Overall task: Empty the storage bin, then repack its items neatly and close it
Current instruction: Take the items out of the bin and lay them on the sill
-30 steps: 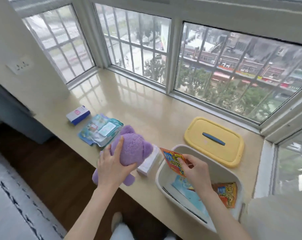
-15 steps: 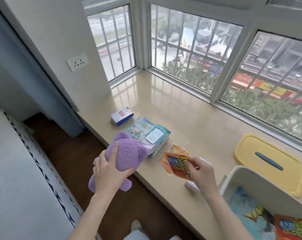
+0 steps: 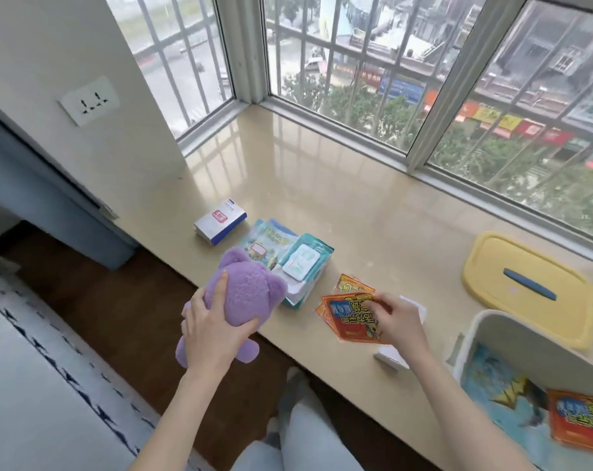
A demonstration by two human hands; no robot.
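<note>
Glossy beige counter (image 3: 373,212) along a barred bay window, with a street and shop signs outside.

Bin (image 3: 492,317) at the lower right, near the counter's front edge: white, open, cut off by the frame. Flat on its bottom, a blue sheet (image 3: 492,392), overlapped at the right by an orange binned packet (image 3: 580,426). Just behind the bin, yellow lid (image 3: 492,263) lying flat on the counter, blue handle (image 3: 529,284) facing up.

Left of the bin, right grip (image 3: 398,321) clamped on a held packet (image 3: 353,317), orange and red, thumb and fingers pinching its right side. Held low over the counter; touching or not, cannot tell. Fanned out under and behind it, loose packets (image 3: 351,285) of the same kind. Beneath the right wrist, a white box (image 3: 390,356), mostly hidden.

Further left, left grip (image 3: 210,328) wrapped round a purple plush (image 3: 244,294), one finger straight along its back and the others curled under its body. Plush past the counter's front edge, over the wooden floor (image 3: 101,300), ears up, just beside the wipes (image 3: 305,263).

Wipes pack teal and white, overlapping a flat pouch (image 3: 271,237). Left of the pouch and a little apart, a blue-edged box (image 3: 220,220).

On the left wall, a white socket (image 3: 89,100). At the lower left, a pale rug (image 3: 33,385) with dark marks.
</note>
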